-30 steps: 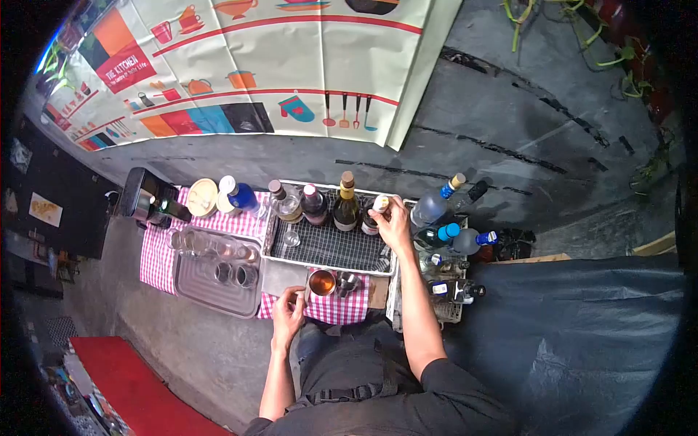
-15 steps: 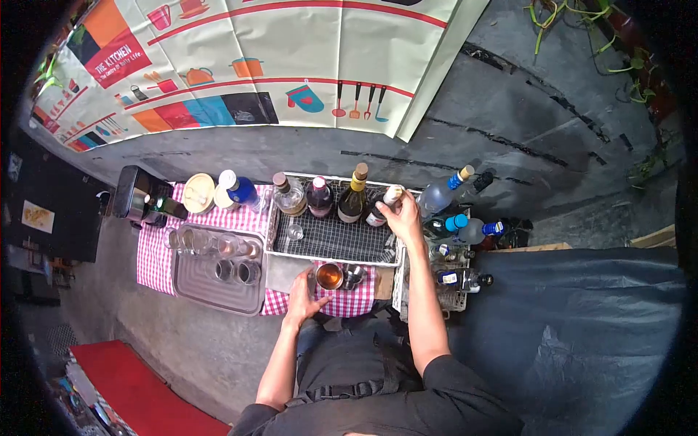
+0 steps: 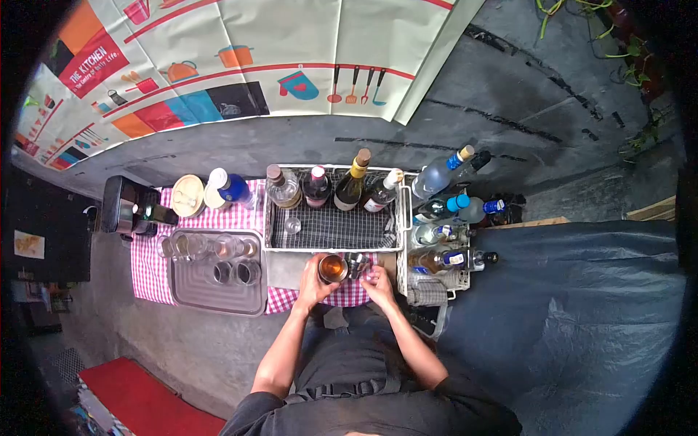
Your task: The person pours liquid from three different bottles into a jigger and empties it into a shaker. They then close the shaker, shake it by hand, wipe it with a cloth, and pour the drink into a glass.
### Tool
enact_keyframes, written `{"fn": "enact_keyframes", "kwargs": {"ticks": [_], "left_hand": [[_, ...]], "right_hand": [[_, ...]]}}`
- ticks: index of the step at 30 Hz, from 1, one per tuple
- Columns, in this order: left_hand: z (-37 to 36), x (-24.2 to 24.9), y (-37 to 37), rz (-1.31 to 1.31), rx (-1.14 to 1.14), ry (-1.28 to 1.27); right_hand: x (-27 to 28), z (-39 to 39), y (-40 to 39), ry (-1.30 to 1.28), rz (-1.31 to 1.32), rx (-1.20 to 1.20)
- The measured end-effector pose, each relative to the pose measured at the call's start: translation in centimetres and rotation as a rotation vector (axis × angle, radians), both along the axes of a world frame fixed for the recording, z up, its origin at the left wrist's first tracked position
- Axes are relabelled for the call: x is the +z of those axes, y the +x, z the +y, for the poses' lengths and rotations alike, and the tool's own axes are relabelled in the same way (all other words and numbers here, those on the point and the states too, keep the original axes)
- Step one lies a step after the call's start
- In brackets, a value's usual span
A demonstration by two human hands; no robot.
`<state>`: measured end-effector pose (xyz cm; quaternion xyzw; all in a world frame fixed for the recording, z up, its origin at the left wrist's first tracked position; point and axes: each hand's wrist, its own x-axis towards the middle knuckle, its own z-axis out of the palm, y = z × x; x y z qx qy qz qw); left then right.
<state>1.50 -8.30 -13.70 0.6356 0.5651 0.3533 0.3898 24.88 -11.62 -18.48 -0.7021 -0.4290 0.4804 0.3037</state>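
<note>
My left hand [image 3: 313,285] is wrapped round the left side of a glass of amber drink [image 3: 334,267], its thumb along the near side. Just right of the glass stands a small shiny metal cup [image 3: 356,263], perhaps a jigger. Beside this cup is my right hand [image 3: 380,288], thumb and fingers a little apart, holding nothing that I can see. Behind both hands, a white wire basket [image 3: 334,249] holds a bottle with a white cap [image 3: 382,190], a yellow-necked bottle [image 3: 352,185] and other bottles along its back.
A grey tray [image 3: 211,294] with several glasses lies left on the checked cloth [image 3: 150,265]. A blue bottle [image 3: 234,187] and a black machine [image 3: 123,206] stand behind it. Several bottles crowd a white rack [image 3: 458,280] at right, next to a dark plastic sheet [image 3: 560,320].
My right hand has let go of the white-capped bottle in the basket and come down beside the metal cup. My left hand has moved right and closed round the glass.
</note>
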Motion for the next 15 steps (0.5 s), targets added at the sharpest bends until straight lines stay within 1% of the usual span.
{"fn": "enact_keyframes", "kwargs": {"ticks": [1, 3, 5, 7, 8, 9, 11, 12, 15], "left_hand": [[-0.1, -0.1, -0.1, 0.003, 0.000, -0.006], [-0.2, 0.0, -0.2, -0.048, 0.018, 0.104], [-0.7, 0.6, -0.7, -0.048, 0.015, 0.082], [-1.3, 1.1, -1.3, -0.108, 0.049, -0.036], [-1.6, 1.4, -1.7, -0.092, 0.054, 0.004], [-2.0, 2.3, -2.0, -0.090, 0.055, 0.004], [-2.8, 4.5, -2.7, -0.150, 0.073, -0.041], [-3.3, 4.9, -3.3, -0.158, 0.063, -0.051], [-4.8, 6.0, -4.9, -0.144, 0.038, -0.006]], "right_hand": [[-0.1, 0.2, -0.5, -0.006, 0.003, 0.000], [-0.2, 0.9, -1.6, 0.092, 0.058, -0.037], [0.0, 1.9, -2.0, 0.048, 0.033, -0.003], [-1.2, 2.8, -2.6, 0.079, -0.169, 0.033], [-1.6, 3.0, -3.1, 0.097, -0.092, -0.025], [-1.6, 3.2, -3.5, 0.097, -0.090, -0.024], [-0.9, 3.8, -4.3, 0.147, -0.290, -0.080], [0.0, 3.8, -4.6, 0.136, -0.285, -0.138], [0.5, 3.8, -5.1, 0.201, -0.407, -0.139]]}}
